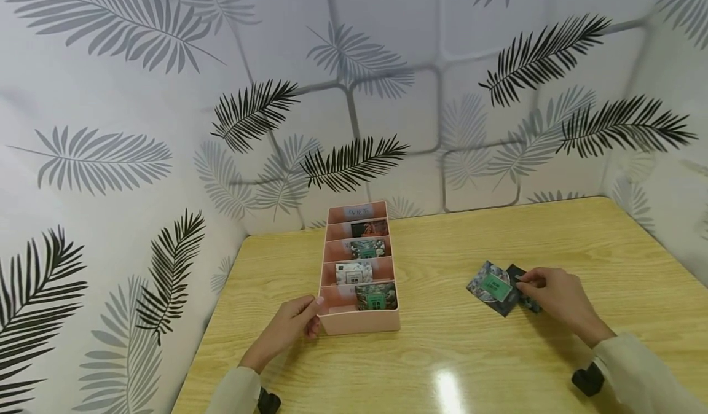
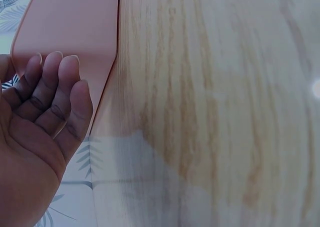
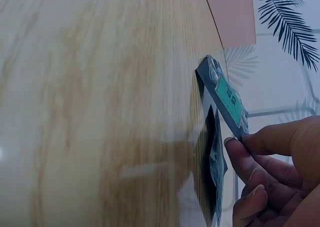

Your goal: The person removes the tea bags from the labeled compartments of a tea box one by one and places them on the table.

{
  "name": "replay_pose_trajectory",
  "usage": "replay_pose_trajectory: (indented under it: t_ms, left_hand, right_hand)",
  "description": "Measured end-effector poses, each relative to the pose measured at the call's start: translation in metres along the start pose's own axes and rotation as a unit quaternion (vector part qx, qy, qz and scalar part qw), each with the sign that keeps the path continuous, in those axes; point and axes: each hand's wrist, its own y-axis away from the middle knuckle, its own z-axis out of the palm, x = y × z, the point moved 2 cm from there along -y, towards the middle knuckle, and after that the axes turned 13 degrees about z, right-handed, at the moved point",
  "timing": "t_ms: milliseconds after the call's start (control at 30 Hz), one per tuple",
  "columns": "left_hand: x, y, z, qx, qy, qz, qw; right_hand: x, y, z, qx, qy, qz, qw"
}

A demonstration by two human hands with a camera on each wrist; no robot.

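A long pink divided box (image 1: 359,323) stands on the table, with printed sachets in several of its compartments. My left hand (image 1: 290,322) grips its near left corner, thumb at the rim and fingers along the outer wall. In the left wrist view the fingers (image 2: 70,94) curl up against the pink wall. To the right, a dark sachet with a green label (image 1: 495,287) is pinched by its edge between thumb and finger of my right hand (image 1: 561,300). A second dark sachet (image 3: 217,169) lies on the table beneath it, partly covered by the hand in the head view.
The wood-grain table (image 1: 442,248) backs onto a wall (image 1: 387,113) with leaf prints, and a similar wall runs along its left side. A nearer sachet with a green label (image 1: 376,297) sits in the box's front compartment. Light glares off the table's front.
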Motion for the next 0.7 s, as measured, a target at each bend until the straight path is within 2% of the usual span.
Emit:
replay_pose_trajectory:
  t_ms: [567, 700]
  left_hand:
    - [-0.0016, -0.0006, -0.0005, -0.005, -0.001, 0.003, 1.0000]
    - [-0.0008, -0.0007, -0.0004, -0.004, 0.000, 0.004, 1.0000]
  right_hand:
    - [-0.0019, 0.0009, 0.0008, -0.003, -0.001, -0.007, 1.000]
    - [-0.0063, 0.0045, 0.0019, -0.017, -0.012, -0.010, 1.000]
